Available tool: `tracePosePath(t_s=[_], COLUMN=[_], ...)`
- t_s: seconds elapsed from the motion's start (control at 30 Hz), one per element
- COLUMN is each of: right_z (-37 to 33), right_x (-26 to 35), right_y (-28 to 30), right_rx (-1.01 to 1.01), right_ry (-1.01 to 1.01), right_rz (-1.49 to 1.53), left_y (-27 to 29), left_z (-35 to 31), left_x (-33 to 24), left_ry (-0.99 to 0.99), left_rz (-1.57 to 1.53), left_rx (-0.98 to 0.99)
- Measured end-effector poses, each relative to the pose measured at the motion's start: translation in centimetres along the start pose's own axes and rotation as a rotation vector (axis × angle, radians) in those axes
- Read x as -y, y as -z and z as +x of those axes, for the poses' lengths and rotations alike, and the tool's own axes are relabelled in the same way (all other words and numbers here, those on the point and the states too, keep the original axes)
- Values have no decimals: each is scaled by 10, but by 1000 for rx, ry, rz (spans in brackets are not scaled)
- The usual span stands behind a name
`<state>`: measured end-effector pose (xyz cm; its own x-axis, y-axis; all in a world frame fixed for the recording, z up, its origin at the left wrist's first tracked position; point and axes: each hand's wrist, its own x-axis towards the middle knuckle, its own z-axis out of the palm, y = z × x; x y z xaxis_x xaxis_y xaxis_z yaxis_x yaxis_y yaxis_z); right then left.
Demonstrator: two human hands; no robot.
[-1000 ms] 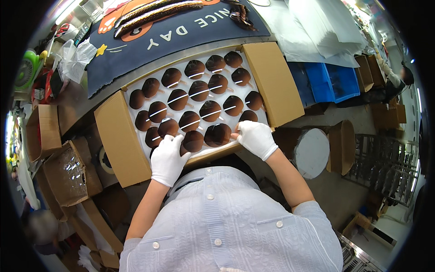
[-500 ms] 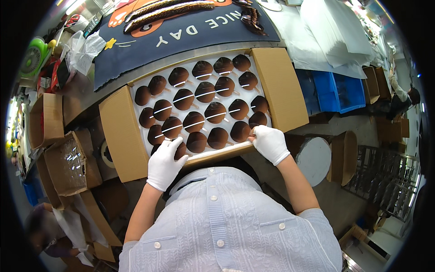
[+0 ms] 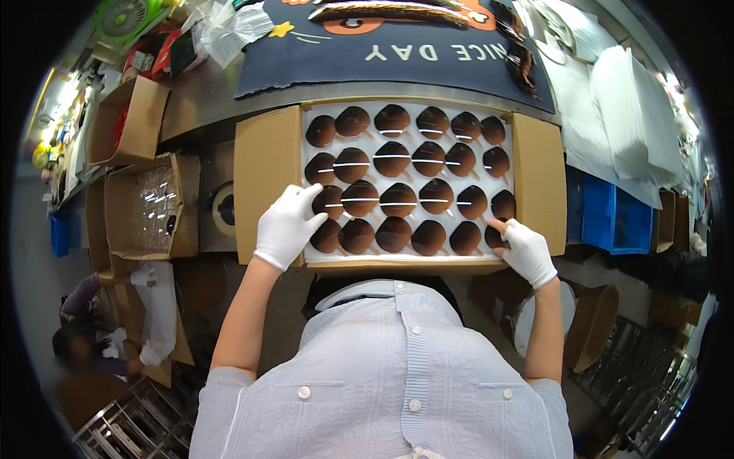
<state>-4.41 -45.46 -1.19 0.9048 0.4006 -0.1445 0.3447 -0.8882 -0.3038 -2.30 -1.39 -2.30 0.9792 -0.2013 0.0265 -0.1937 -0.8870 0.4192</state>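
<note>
Rows of brown-tinted sunglass lenses (image 3: 397,199) lie on a white sheet inside an open cardboard box (image 3: 267,183) in front of me. Small clear tabs stick out from several lenses. My left hand (image 3: 287,229), in a white glove, is at the box's near left side. Its thumb and forefinger are apart, beside the edge of the leftmost lenses. My right hand (image 3: 527,251) wears a glove that leaves some fingertips bare. Its thumb and finger close round the lens at the near right corner (image 3: 494,237).
A dark printed mat (image 3: 367,69) covers the metal table beyond the box, with stacked brown lenses (image 3: 397,14) on it. Blue bins (image 3: 612,218) and white sheets (image 3: 619,115) are at the right. At the left stand cardboard cartons (image 3: 149,206), and a person (image 3: 84,344) works lower down.
The view has turned, so the box now sits straighter and further right. My left hand has moved from the near left corner lenses up along the left edge. My right hand stays by the near right corner.
</note>
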Motion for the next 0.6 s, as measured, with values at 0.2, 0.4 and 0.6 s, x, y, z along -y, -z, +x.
tracePosePath(t_s=[0.2,0.4,0.6], right_z=[23,83,129], right_x=[20,105,155], right_y=[10,-22,-55], right_rx=[-49,-243,-149], right_ry=[60,215,195], right_rz=[-69,182,152], left_y=[2,-1,-2], left_z=[25,26,22], left_x=[-15,-7,5], left_ry=[-108,-93,-126], left_rz=[83,88,39], left_rx=[139,175,187])
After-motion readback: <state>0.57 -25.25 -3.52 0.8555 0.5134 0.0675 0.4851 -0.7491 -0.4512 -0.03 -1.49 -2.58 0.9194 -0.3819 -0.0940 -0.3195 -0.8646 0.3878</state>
